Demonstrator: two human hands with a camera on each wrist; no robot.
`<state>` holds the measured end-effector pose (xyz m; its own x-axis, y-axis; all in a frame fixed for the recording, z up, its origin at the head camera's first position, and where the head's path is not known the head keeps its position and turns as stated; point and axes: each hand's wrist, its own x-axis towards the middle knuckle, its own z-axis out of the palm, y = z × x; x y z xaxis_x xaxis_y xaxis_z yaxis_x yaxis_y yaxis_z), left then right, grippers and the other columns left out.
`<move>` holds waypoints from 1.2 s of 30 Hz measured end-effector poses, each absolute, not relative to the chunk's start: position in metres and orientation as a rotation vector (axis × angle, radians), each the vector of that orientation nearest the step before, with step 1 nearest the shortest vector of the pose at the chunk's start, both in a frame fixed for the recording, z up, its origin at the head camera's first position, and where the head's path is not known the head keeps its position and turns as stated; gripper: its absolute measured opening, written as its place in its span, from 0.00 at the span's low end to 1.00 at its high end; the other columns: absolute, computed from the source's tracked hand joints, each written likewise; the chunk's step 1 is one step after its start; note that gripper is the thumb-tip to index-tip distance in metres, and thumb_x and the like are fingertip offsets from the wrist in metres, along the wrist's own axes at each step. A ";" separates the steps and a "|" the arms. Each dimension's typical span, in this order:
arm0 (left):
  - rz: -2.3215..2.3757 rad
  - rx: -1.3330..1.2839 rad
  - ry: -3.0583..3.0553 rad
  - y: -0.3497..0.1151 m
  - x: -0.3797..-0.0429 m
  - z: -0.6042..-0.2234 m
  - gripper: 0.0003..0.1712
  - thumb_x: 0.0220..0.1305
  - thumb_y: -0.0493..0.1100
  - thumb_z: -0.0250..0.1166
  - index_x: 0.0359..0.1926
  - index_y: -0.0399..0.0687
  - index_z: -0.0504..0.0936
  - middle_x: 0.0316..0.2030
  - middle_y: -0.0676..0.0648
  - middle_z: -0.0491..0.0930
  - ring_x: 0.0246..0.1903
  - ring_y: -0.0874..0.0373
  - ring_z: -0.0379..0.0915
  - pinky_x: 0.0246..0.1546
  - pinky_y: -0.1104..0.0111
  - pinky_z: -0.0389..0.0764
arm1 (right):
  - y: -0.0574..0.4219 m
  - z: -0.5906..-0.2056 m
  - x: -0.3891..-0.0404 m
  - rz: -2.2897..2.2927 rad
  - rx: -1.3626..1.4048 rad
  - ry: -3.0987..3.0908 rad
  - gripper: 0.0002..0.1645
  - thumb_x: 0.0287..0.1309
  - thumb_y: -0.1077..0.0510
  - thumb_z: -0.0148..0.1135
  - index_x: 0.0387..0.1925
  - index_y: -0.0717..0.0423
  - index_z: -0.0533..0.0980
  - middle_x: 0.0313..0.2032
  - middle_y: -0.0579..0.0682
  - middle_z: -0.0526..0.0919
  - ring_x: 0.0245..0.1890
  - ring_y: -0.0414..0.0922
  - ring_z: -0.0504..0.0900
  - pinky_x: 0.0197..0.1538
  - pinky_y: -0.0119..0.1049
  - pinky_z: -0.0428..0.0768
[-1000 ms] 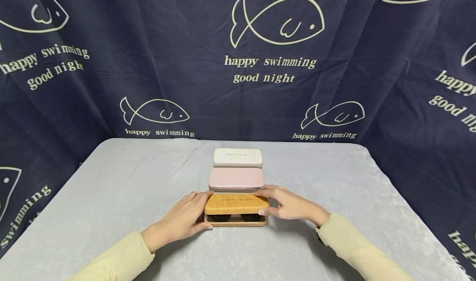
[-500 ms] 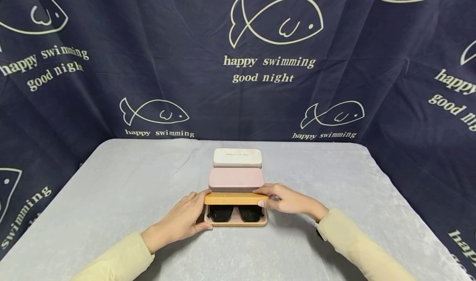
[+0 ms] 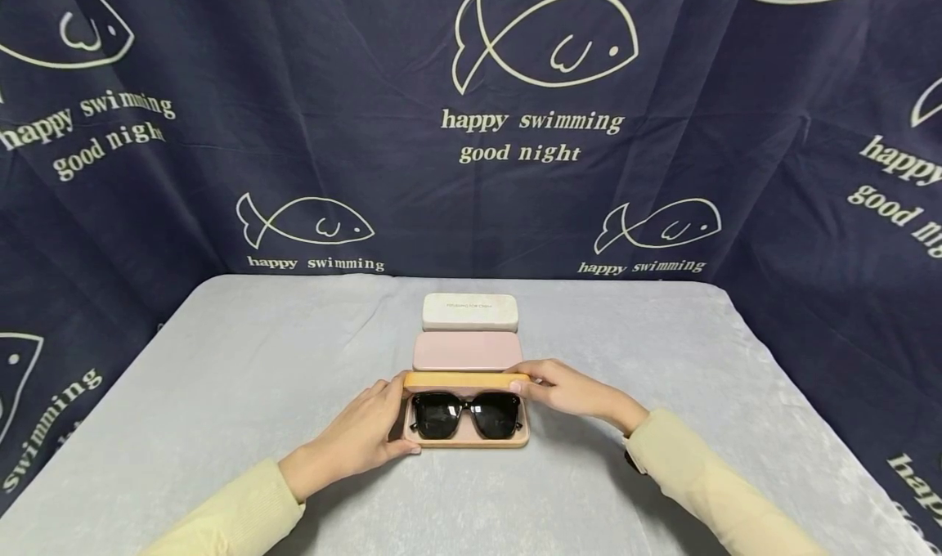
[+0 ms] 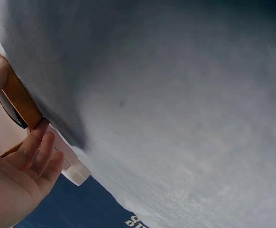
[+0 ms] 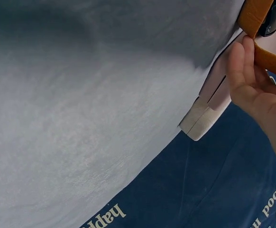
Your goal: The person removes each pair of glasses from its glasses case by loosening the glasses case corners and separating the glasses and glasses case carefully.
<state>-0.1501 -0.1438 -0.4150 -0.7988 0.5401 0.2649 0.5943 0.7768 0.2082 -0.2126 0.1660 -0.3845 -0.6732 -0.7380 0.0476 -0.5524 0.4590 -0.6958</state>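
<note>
The orange-yellow glasses case lies on the table with its lid raised at the back and its pale pink lining showing. Black sunglasses lie folded in its base, lenses toward the head camera. My left hand holds the case by its left end, thumb at the front corner and fingers toward the back. At the other end, my right hand pinches the right side of the lid between thumb and fingers. The left wrist view shows the case's orange side under the left thumb.
Just behind the open case lies a closed pink glasses case, with a closed white one behind it. All sit on a table under a light grey cloth. A navy curtain with fish prints surrounds the table.
The lid has swung up and back with the right hand, from nearly closed to wide raised, uncovering the sunglasses. My left hand stays put on the case's left end.
</note>
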 end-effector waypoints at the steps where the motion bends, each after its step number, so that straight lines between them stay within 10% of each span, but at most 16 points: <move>1: -0.423 -0.893 -2.782 -0.144 -0.150 -0.415 0.57 0.40 0.58 0.72 0.62 0.27 0.56 0.49 0.39 0.76 0.45 0.52 0.71 0.47 0.59 0.74 | 0.166 -0.385 -0.213 -1.031 -1.102 2.445 0.19 0.65 0.53 0.47 0.49 0.59 0.75 0.40 0.50 0.81 0.38 0.37 0.74 0.47 0.32 0.74; 15: -0.461 -0.857 -2.811 -0.144 -0.151 -0.414 0.57 0.40 0.57 0.73 0.62 0.26 0.56 0.48 0.38 0.77 0.46 0.49 0.71 0.49 0.57 0.73 | 0.166 -0.387 -0.216 -1.059 -1.021 2.425 0.17 0.67 0.53 0.43 0.49 0.55 0.74 0.35 0.52 0.78 0.31 0.39 0.71 0.35 0.30 0.71; 36: -0.485 -0.853 -2.831 -0.144 -0.151 -0.412 0.56 0.40 0.58 0.72 0.62 0.30 0.57 0.46 0.44 0.80 0.44 0.53 0.70 0.47 0.59 0.73 | 0.174 -0.383 -0.212 -0.977 -1.208 2.712 0.18 0.62 0.53 0.53 0.50 0.58 0.74 0.44 0.49 0.80 0.42 0.41 0.77 0.46 0.46 0.76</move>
